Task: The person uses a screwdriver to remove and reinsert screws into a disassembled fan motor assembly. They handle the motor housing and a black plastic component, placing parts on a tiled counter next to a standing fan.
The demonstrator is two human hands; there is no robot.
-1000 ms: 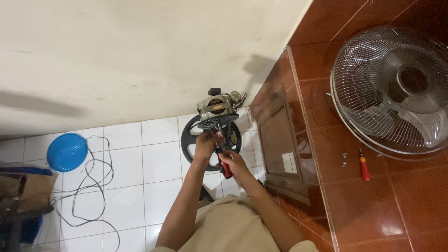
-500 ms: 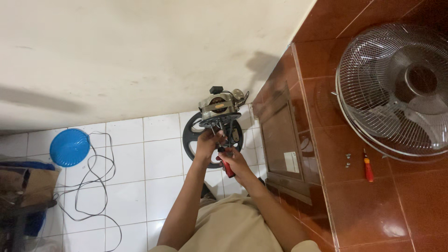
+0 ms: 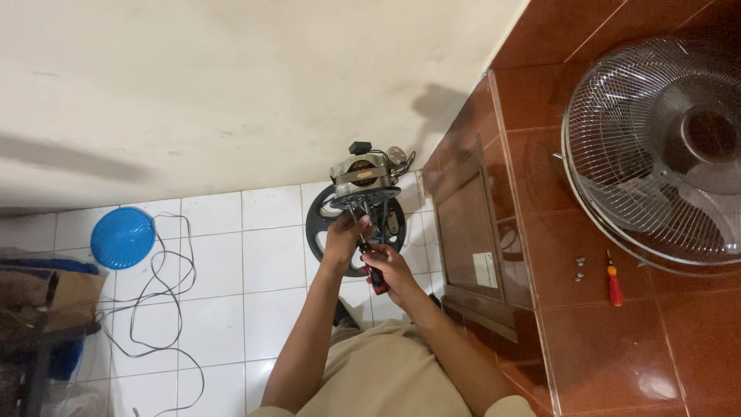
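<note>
1. Head view, looking straight down: small electric motor (image 3: 363,176) held up over the white floor tiles, close to the wall, with a black round wheel-like part (image 3: 320,224) right under or behind it.
2. Left hand (image 3: 346,235) wrapped around the motor's lower frame rods, fingers closed on them, steadying the whole lump.
3. Right hand (image 3: 388,270) just below, closed around a red-handled screwdriver (image 3: 377,279), shaft pointing up into the underside of the motor.
4. Looks like mid screw-work on the motor's bottom end. Hard to say tightening or loosening, and the tip itself is too small to make out.
5. Judging from that: calls for keeping the tip seated square in the screw head and the left grip firm so the motor doesn't twist along.
6. Off to the right on the red-brown raised floor: wire fan guard (image 3: 656,147), a small red screwdriver (image 3: 614,287) and a couple of loose screws (image 3: 579,268) just beside it, well apart from the hands.
7. Far left: blue bowl (image 3: 123,237) and a loose black cable (image 3: 154,309) on the tiles.
</note>
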